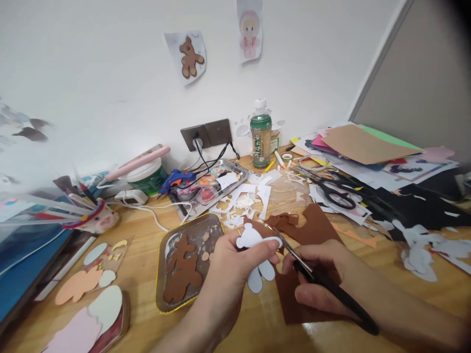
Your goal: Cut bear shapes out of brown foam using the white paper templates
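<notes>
My left hand (239, 264) is closed on a white bear-shaped paper cut-out (253, 279), thumb on top. The cut-out's rounded head and two legs show; part of its body is hidden under the thumb. My right hand (324, 279) is wrapped round black-handled scissors (342, 294). Their narrow metal blades point up and left, close to the cut-out's right edge; whether they touch it I cannot tell. Under the hands lies a brown paper sheet (312, 230) with curved pieces cut away. Brown bear-shaped pieces (184, 274) lie in the gold-rimmed tray (158, 289) to the left.
White paper scraps (257, 193) litter the middle. Another pair of scissors (334, 193) lies at the right, near black paper (412, 201) and stacked coloured sheets (371, 144). Behind stand a bottle (261, 137) and a blue glue gun (176, 180). A pen cup (101, 218) is at left.
</notes>
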{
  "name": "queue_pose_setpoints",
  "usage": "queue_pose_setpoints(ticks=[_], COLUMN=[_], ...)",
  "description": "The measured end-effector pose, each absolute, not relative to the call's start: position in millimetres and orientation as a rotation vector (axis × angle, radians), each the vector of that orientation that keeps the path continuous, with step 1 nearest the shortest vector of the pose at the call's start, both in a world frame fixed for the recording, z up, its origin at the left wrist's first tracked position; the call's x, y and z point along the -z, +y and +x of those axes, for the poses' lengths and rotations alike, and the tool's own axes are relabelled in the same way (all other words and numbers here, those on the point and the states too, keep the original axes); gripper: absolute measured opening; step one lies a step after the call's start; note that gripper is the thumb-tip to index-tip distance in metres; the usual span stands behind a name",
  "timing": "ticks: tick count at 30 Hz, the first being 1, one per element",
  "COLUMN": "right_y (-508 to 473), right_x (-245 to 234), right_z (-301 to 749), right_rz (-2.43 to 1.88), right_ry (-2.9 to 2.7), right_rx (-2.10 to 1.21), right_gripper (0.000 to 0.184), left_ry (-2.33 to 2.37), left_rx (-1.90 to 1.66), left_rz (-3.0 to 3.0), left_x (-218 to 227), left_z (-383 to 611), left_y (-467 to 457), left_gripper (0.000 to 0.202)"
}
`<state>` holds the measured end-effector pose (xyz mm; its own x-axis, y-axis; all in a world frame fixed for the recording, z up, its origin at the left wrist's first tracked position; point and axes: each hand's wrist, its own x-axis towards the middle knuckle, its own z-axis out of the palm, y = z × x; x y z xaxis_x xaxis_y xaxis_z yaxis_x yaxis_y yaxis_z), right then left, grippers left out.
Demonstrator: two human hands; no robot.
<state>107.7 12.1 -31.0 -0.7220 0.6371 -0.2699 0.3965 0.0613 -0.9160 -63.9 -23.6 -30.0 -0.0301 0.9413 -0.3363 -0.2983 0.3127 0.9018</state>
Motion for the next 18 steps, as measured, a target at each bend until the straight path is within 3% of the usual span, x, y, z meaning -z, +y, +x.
queue_pose_setpoints(ticks=[18], right_y=[12.7], right_x=[36.6], right_z=[107.3], right_rz=[-0.996], right_ry=[-2.054], right_rx=[-1.768], right_gripper=[0.031], left_ry=[1.154], left_rx=[-1.136], left_rz=[0.676], left_x=[30.8], left_z=[-62.8], left_y=[-24.5], left_gripper=[0.018])
